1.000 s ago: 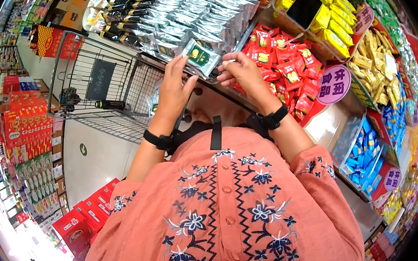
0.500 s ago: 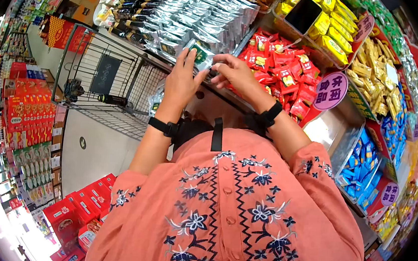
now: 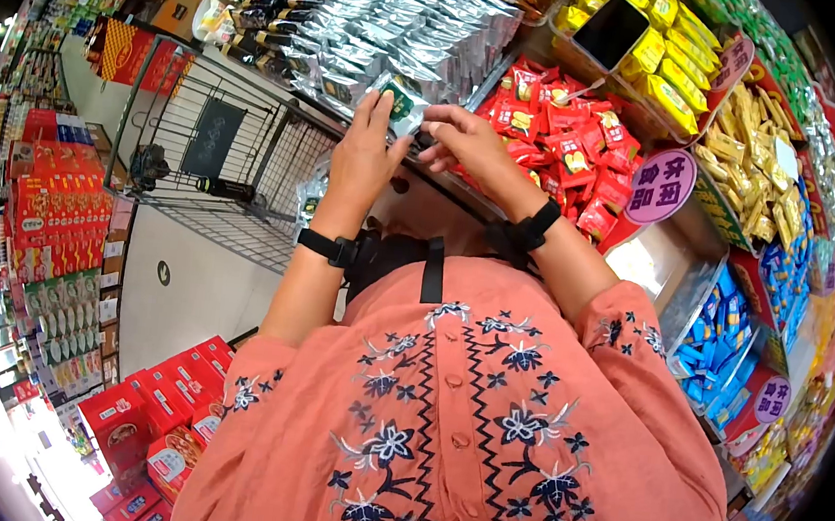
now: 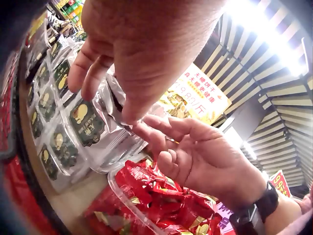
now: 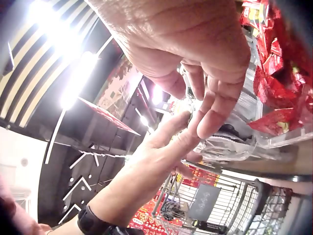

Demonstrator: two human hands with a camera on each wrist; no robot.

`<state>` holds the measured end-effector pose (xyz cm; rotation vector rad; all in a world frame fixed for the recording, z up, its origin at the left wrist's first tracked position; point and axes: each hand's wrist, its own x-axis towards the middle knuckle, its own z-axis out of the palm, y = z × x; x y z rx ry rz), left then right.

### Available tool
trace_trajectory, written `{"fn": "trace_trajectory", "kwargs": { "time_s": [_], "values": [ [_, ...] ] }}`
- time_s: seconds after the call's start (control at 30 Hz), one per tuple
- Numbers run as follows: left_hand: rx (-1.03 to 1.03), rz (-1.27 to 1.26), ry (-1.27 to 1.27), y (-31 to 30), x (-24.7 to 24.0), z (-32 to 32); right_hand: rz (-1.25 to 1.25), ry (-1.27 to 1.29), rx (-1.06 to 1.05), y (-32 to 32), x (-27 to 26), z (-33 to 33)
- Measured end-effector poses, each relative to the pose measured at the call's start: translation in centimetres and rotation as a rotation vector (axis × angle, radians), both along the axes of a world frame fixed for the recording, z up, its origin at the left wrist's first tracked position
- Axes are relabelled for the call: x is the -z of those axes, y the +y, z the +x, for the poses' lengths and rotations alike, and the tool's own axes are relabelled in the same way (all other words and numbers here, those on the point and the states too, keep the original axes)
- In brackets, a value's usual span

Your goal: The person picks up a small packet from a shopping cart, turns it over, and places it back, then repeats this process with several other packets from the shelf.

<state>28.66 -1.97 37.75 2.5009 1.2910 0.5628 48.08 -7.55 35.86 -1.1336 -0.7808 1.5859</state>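
Note:
My left hand (image 3: 361, 163) holds a silver snack packet (image 3: 405, 106) with a dark green label, its fingers on the left side and the thumb at the near side. In the left wrist view that thumb lies right at a crinkled silver edge. Close by on the right is my right hand (image 3: 483, 156), fingers loosely bent, the tips at the packet's right edge. Between its thumb and fingers nothing shows in the right wrist view (image 5: 210, 112). Beneath and beyond lie rows of matching silver packets (image 3: 399, 33), showing green labels (image 4: 87, 120) in the left wrist view.
Red snack packets (image 3: 574, 145) fill a tub to the right, with yellow packets (image 3: 677, 70) and a black phone (image 3: 605, 32) behind. Black-and-gold packets (image 3: 265, 15) stand left of the silver ones. A wire shopping cart (image 3: 207, 200) is on the left, near stacked red boxes (image 3: 168, 397).
The right hand has come in from the right to the packet's edge. The left fingers now cover more of the packet, which sits lower among the others. Little differs over the last half second.

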Motion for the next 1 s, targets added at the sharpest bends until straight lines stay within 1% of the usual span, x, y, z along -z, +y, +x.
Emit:
{"fn": "trace_trajectory", "kwargs": {
  "time_s": [0.23, 0.3, 0.43, 0.53, 1.0],
  "values": [
    [-0.022, -0.009, -0.005, 0.2, 0.3, 0.5, 0.006, -0.004, -0.007, 0.3, 0.3, 0.1],
    [-0.007, 0.024, -0.038, 0.2, 0.4, 0.4, -0.018, -0.043, -0.029, 0.3, 0.5, 0.5],
    [0.008, 0.051, -0.084, -0.2, 0.6, 0.2, -0.007, -0.021, -0.004, -0.3, 0.9, 1.0],
    [0.048, 0.089, -0.051, -0.8, 0.5, -0.1, -0.007, -0.004, 0.004, -0.3, 1.4, 1.3],
    [0.025, -0.007, -0.044, -1.9, -0.1, 0.6, -0.035, 0.001, 0.016, -0.5, 1.1, 1.8]
  ]
}}
